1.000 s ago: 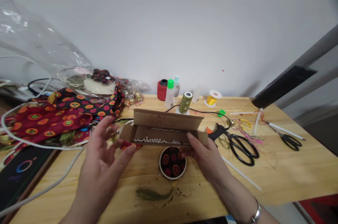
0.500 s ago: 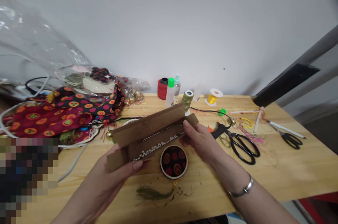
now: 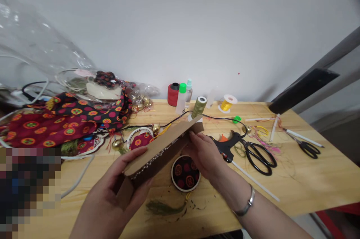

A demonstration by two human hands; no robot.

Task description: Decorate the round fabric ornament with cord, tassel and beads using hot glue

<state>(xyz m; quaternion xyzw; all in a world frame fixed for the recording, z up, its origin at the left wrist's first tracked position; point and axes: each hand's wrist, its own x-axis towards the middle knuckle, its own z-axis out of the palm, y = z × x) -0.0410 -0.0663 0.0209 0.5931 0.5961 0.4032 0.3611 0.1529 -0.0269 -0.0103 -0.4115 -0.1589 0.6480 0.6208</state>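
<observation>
A narrow brown cardboard box [image 3: 165, 139] is held between both hands above the table, tilted, its flap partly folded over. Strings of small silvery beads [image 3: 160, 155] show along the inside. My left hand [image 3: 112, 182] grips the near left end, thumb below and fingers over the flap. At the far right end my right hand [image 3: 204, 149] holds the box with its thumb on the edge. Beneath lies a round ornament [image 3: 185, 173] of dark patterned fabric with a pale rim, partly covered by the right hand. Its green tassel [image 3: 165, 208] trails toward me.
A black glue gun [image 3: 229, 145] and black-handled scissors [image 3: 260, 158] lie right of my hands. Thread spools, including a yellow one [image 3: 227, 103], and bottles [image 3: 182, 98] stand along the wall. Patterned fabric [image 3: 64, 119] is heaped at left. A smaller pair of scissors [image 3: 308, 149] lies far right.
The box has tipped and its flap has swung over the beads, hiding more of them. My left fingers have moved onto the flap. The glue gun and a small fabric hoop are more exposed.
</observation>
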